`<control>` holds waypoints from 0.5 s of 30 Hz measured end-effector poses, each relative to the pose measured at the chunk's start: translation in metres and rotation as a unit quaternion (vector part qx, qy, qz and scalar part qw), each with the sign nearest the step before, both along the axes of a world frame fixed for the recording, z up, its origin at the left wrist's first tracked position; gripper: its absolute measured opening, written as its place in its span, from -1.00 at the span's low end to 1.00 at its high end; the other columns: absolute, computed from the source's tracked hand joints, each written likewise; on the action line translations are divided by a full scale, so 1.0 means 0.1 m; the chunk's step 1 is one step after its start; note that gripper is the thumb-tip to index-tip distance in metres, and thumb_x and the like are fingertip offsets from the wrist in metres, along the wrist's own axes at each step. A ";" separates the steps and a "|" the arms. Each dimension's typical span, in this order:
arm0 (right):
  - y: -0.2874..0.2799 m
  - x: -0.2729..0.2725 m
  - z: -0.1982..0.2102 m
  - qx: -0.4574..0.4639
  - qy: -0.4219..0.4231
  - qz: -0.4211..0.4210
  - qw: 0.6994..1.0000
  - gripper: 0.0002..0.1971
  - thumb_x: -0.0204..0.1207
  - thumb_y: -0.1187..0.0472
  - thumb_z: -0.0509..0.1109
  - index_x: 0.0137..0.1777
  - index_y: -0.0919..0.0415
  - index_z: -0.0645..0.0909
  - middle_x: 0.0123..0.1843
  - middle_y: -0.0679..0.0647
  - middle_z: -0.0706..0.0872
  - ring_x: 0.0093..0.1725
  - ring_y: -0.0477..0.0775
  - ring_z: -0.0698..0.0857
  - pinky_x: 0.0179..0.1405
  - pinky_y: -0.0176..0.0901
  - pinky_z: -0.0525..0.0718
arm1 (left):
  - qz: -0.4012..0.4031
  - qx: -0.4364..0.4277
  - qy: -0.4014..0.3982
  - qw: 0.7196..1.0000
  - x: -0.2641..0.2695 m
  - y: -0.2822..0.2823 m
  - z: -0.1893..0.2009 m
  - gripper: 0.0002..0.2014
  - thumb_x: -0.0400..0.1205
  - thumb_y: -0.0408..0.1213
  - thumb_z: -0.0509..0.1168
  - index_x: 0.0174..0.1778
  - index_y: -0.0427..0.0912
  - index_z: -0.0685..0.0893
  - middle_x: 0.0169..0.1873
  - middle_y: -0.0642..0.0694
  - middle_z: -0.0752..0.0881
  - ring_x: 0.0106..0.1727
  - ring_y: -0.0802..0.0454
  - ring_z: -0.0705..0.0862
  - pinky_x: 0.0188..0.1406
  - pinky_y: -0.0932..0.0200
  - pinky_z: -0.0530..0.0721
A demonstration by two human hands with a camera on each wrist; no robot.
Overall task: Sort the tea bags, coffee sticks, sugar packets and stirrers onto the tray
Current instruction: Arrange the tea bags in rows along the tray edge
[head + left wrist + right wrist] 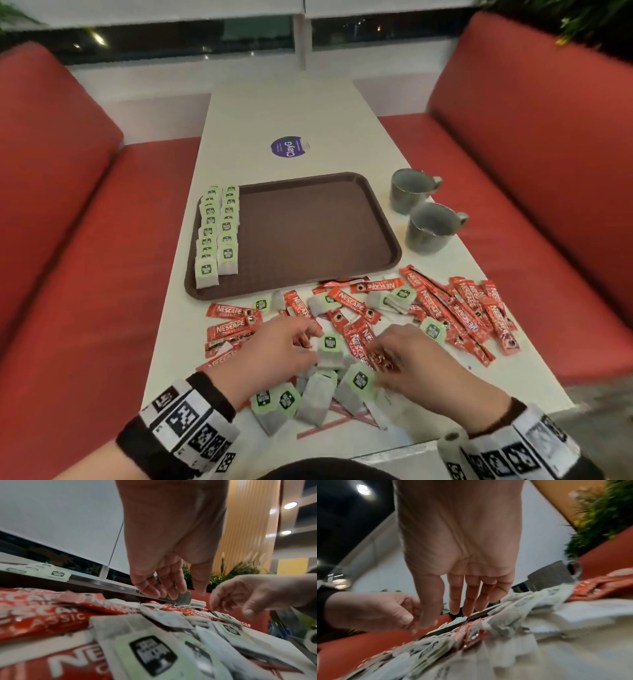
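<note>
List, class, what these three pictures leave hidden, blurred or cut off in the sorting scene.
1. Head view: what the left hand and right hand touch in the pile; their own fingers cover it.
2. Head view: sugar packets; the white papers near the table edge are too blurred to identify.
3. Right wrist view: the tea bags are motion-blurred and unreadable.
4. Left wrist view: the tray shows edge-on only.
</note>
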State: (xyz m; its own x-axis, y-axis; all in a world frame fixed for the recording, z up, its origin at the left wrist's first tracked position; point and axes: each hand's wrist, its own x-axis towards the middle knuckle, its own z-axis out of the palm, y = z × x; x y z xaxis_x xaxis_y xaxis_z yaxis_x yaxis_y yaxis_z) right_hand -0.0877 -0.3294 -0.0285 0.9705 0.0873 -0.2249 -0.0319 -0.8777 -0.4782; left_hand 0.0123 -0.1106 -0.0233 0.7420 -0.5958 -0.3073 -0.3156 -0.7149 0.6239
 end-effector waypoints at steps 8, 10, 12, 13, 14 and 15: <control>0.32 0.13 -0.02 -0.183 -0.021 0.191 0.964 -0.53 0.47 -0.03 0.39 0.36 0.07 0.51 0.26 0.06 0.51 0.29 0.15 0.39 0.20 0.07 0.37 | -0.074 0.094 -0.118 0.986 -0.20 -0.23 -0.21 -0.51 0.53 0.10 0.34 0.37 0.06 0.52 0.26 0.10 0.51 0.32 0.08 0.39 0.33 0.21 0.37; 0.36 0.14 -0.03 -0.197 -0.032 0.197 0.960 -0.57 0.50 0.04 0.39 0.35 0.12 0.52 0.27 0.11 0.53 0.30 0.20 0.41 0.21 0.10 0.37 | -0.079 0.126 -0.148 0.978 -0.23 -0.27 -0.24 -0.51 0.53 0.07 0.34 0.36 0.02 0.53 0.25 0.07 0.51 0.30 0.04 0.41 0.32 0.12 0.44; 0.37 0.15 -0.02 -0.200 -0.043 0.198 0.959 -0.60 0.52 0.11 0.37 0.34 0.14 0.53 0.27 0.12 0.53 0.30 0.21 0.42 0.22 0.11 0.36 | -0.084 0.155 -0.175 0.969 -0.26 -0.30 -0.26 -0.56 0.55 0.01 0.32 0.33 -0.02 0.54 0.25 0.03 0.53 0.28 0.01 0.43 0.29 0.05 0.49; 0.37 0.16 -0.01 -0.198 -0.043 0.199 0.959 -0.62 0.53 0.13 0.36 0.34 0.14 0.53 0.28 0.12 0.53 0.31 0.21 0.41 0.24 0.11 0.35 | -0.085 0.163 -0.187 0.965 -0.27 -0.31 -0.26 -0.60 0.57 -0.04 0.30 0.32 -0.03 0.55 0.25 0.02 0.54 0.27 -0.01 0.44 0.28 0.04 0.49; 0.36 0.16 0.00 -0.194 -0.038 0.198 0.960 -0.63 0.53 0.15 0.34 0.34 0.13 0.52 0.29 0.12 0.53 0.32 0.21 0.40 0.25 0.11 0.34 | -0.084 0.166 -0.197 0.963 -0.28 -0.32 -0.27 -0.65 0.60 -0.08 0.27 0.30 -0.04 0.56 0.24 0.00 0.55 0.26 -0.02 0.45 0.27 0.05 0.50; 0.36 0.17 0.03 -0.190 -0.030 0.194 0.962 -0.65 0.55 0.15 0.33 0.33 0.12 0.52 0.29 0.11 0.53 0.33 0.20 0.40 0.27 0.12 0.33 | -0.080 0.164 -0.204 0.962 -0.29 -0.33 -0.27 -0.68 0.62 -0.12 0.24 0.29 -0.05 0.57 0.23 0.00 0.56 0.26 -0.02 0.46 0.25 0.07 0.50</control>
State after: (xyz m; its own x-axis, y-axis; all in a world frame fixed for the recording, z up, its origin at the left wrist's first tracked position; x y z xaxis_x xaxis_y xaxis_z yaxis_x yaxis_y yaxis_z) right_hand -0.0710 -0.2934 -0.0252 0.8936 0.3686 -0.2561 0.3517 -0.9295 -0.1109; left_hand -0.0170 -0.1433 -0.0507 0.7476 -0.6329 -0.2013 -0.6089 -0.7742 0.1730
